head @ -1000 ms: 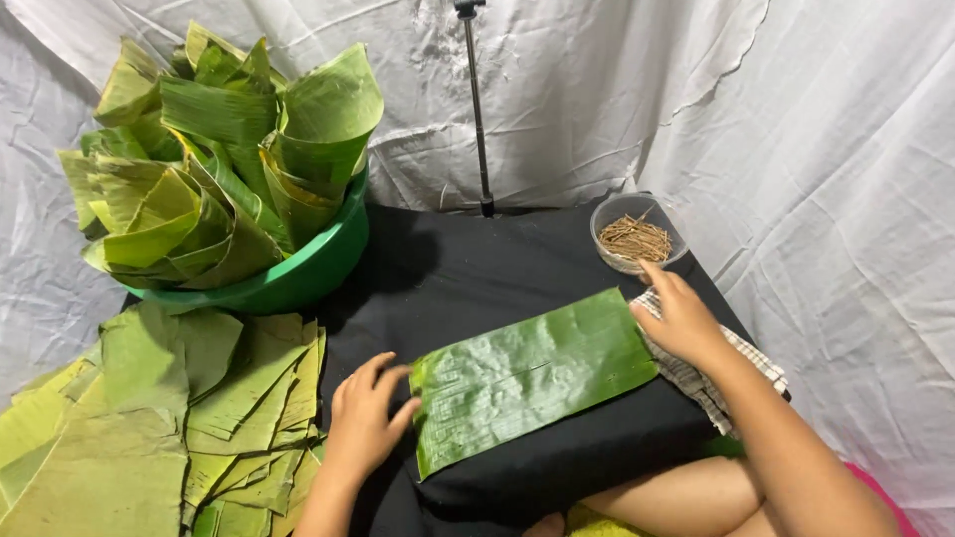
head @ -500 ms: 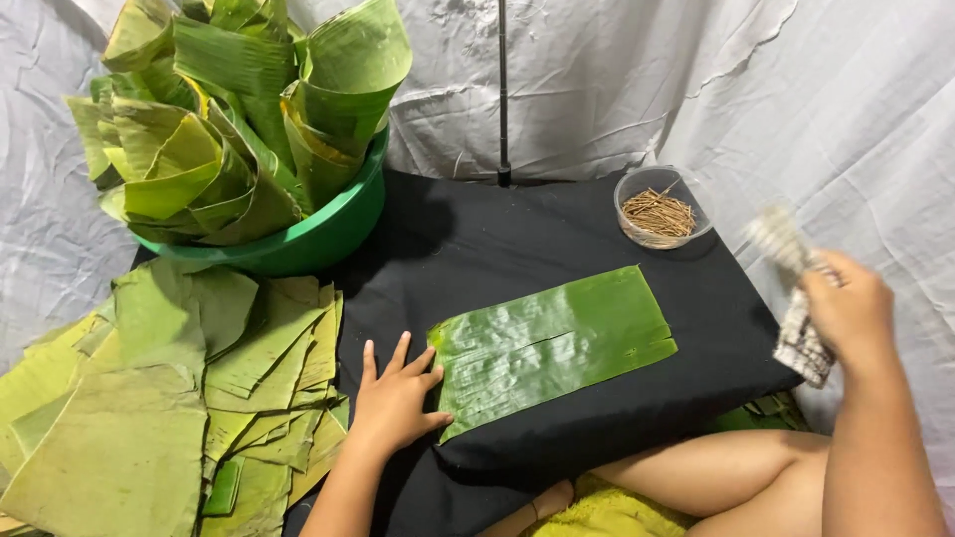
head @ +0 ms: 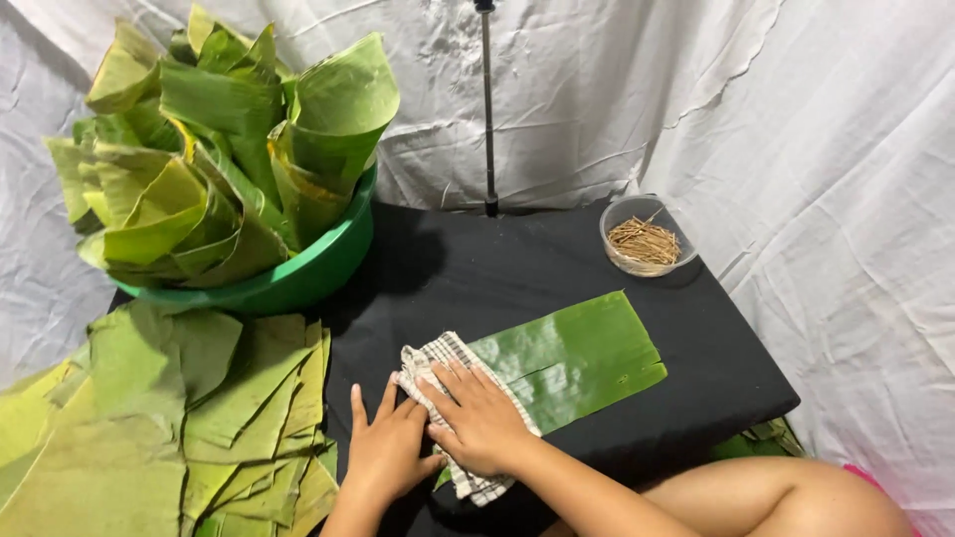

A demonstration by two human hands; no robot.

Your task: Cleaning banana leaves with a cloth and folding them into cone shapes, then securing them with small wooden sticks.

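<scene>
A long green banana leaf (head: 572,358) lies flat on the black-covered table (head: 497,268). A checked white cloth (head: 438,360) covers the leaf's left end. My right hand (head: 479,418) presses flat on that cloth with fingers spread. My left hand (head: 386,447) lies palm down on the table right beside it, fingertips touching the cloth's left edge. Neither hand grips anything closed.
A green basin (head: 298,278) heaped with folded leaves stands at the table's back left. A stack of flat leaf pieces (head: 169,418) lies to the left. A clear bowl of thin sticks (head: 645,239) sits at the back right. A dark stand pole (head: 487,109) rises behind.
My right hand has brought the checked cloth from the table's right side across to the leaf's left end and laid it down. The left hand stays by the leaf's left edge.
</scene>
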